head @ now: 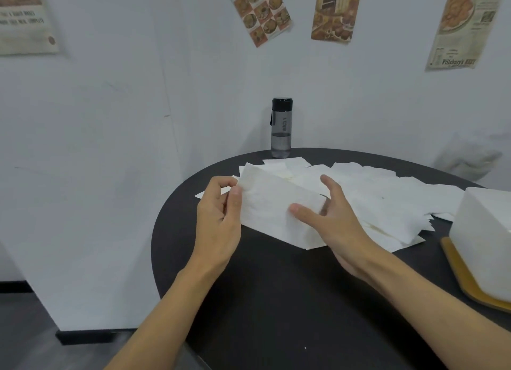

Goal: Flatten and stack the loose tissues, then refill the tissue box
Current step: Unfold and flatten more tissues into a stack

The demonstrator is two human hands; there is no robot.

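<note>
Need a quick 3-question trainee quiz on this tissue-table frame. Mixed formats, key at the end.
1. True or false: the smoky clear plastic water bottle with a black cap stands upright at the far edge of the round black table.
2. The left hand and right hand together: A) press the table; B) hold a flat white paper tissue by its ends; C) lift the bottle.
3. Fill in: the white tissue box on a yellow-brown base sits at the table's ___ edge.
Key: 1 true; 2 B; 3 right.
</note>
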